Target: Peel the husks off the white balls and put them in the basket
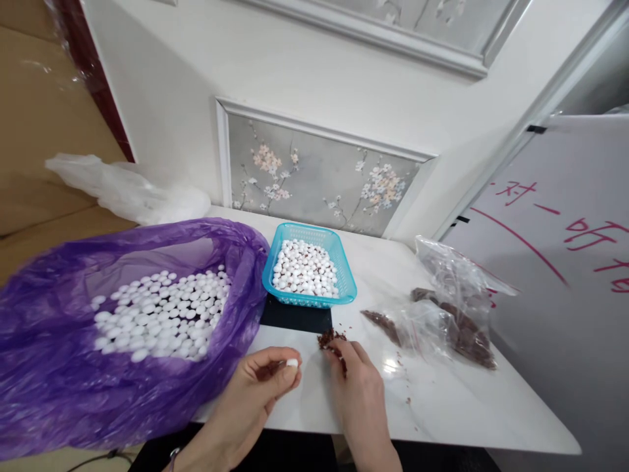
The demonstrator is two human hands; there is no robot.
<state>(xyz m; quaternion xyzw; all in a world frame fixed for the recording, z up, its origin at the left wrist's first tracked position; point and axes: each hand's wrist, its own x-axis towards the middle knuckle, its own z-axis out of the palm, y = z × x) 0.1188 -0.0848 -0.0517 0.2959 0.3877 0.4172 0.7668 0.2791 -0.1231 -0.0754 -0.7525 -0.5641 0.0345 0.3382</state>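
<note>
Between the thumb and forefinger of my left hand (250,393) is a small white plastic shell (292,362), held just above the table's front part. My right hand (358,387) reaches down to a small heap of reddish-brown granules (330,337), its fingertips pinched together in the heap and partly hiding it. Behind my hands stands a blue plastic basket (346,292) of white oval pieces (303,269), some with brown showing. To the left, an open purple plastic bag (54,380) holds many loose white oval pieces (162,314).
Clear zip bags (442,321) of brown material lie on the right of the white table (472,406). A black flat piece (295,316) lies under the basket's front. A whitish plastic bag (147,193) sits at the back left. A whiteboard (565,328) stands on the right.
</note>
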